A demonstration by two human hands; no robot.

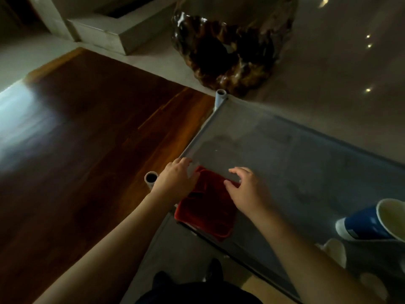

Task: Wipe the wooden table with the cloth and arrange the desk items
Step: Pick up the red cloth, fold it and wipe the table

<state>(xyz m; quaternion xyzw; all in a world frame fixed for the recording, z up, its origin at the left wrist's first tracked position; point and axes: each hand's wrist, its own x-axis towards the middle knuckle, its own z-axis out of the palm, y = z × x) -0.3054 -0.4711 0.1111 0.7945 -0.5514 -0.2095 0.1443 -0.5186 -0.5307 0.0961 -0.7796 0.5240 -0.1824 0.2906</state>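
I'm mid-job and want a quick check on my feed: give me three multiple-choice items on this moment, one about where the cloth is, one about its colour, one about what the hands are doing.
1. Where does the cloth lie?
A. On the wooden table
B. On the grey shelf beside the table
C. On the floor

2. What colour is the cloth?
A. Red
B. White
C. Green

3. What state are the hands in?
A. Both clenched around the cup
B. Both open at the cloth's far end
C. Both resting on the wooden table

Answers:
1 B, it lies on the grey shelf, near its front edge, off the wooden table.
2 A, the fabric is dark red.
3 B, the left hand and right hand show spread fingers over the cloth; the blue cup lies untouched.
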